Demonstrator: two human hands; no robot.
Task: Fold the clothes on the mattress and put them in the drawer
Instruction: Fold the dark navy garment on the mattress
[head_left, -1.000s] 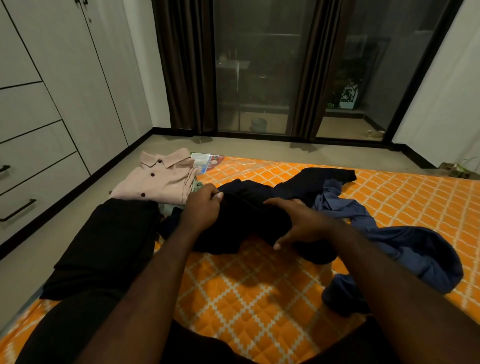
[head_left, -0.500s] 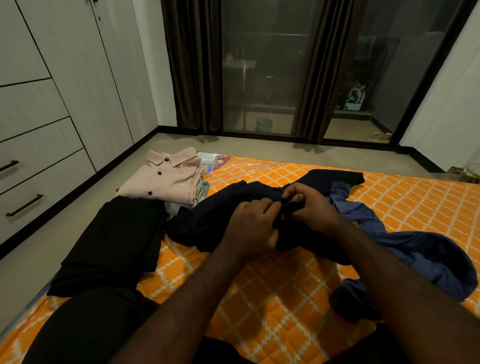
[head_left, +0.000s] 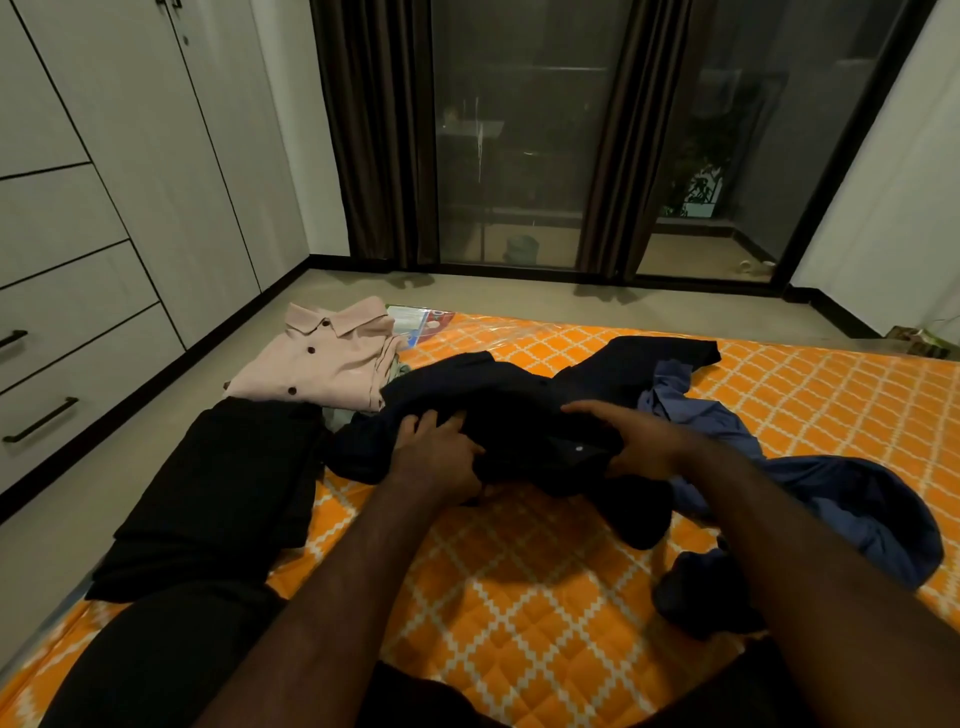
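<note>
A dark navy shirt (head_left: 498, 400) with a white button lies crumpled across the middle of the orange quilted mattress (head_left: 545, 623). My left hand (head_left: 439, 457) grips its cloth at the near left, fingers curled into the fabric. My right hand (head_left: 631, 441) holds the shirt's front on the right, thumb under a fold. A blue garment (head_left: 841, 499) is bunched to the right. A folded pink shirt (head_left: 322, 364) and a folded black garment (head_left: 223, 488) sit at the mattress's left edge. The drawers (head_left: 62, 364) in the white wardrobe at left are closed.
A plastic packet (head_left: 415, 322) lies at the mattress's far left corner. Bare floor runs between the mattress and the wardrobe. Dark curtains (head_left: 379, 130) and glass doors stand at the far wall. My dark-clothed legs fill the near bottom.
My two hands, pinched together at the shirt's centre half a second ago, have spread apart along the navy shirt, left hand to the left and right hand to the right.
</note>
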